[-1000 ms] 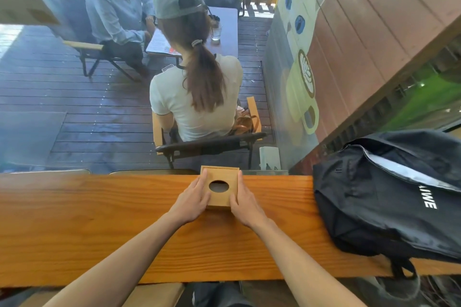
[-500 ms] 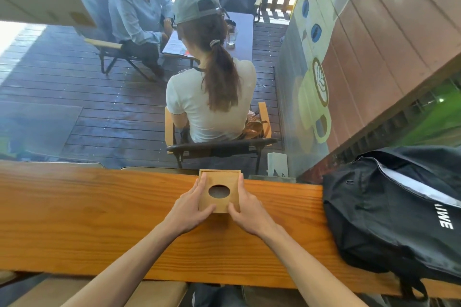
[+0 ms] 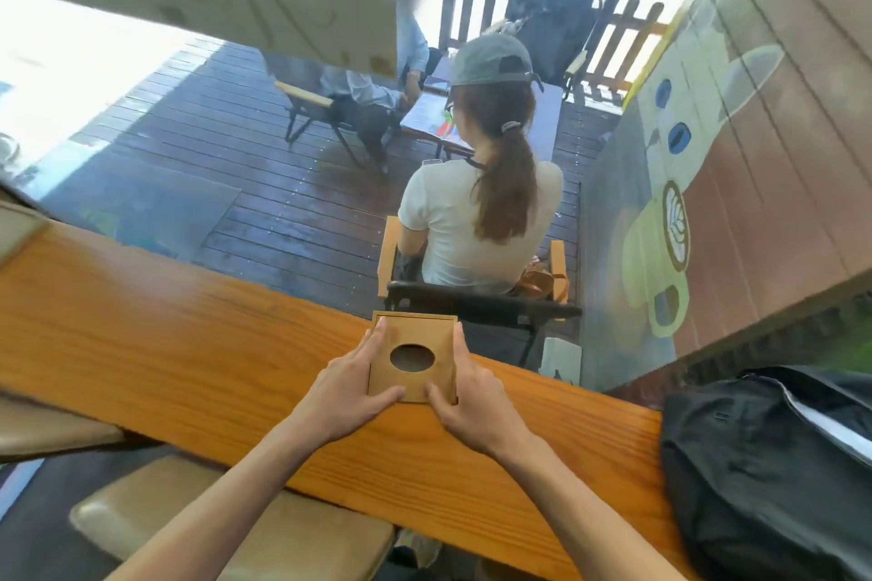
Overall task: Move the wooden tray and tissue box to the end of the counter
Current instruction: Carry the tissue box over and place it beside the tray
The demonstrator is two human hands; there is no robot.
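- My left hand [image 3: 351, 396] and right hand [image 3: 472, 406] clasp the tissue box [image 3: 414, 361] from either side, thumbs on its near edge.
- The box sits at the far edge of the counter [image 3: 188, 359], roughly mid-length; I judge it has not yet reached an end.
- I can't see any wooden tray, so that half looks undone.
- The black backpack [image 3: 774, 476] lies to the right; no writing is legible anywhere.
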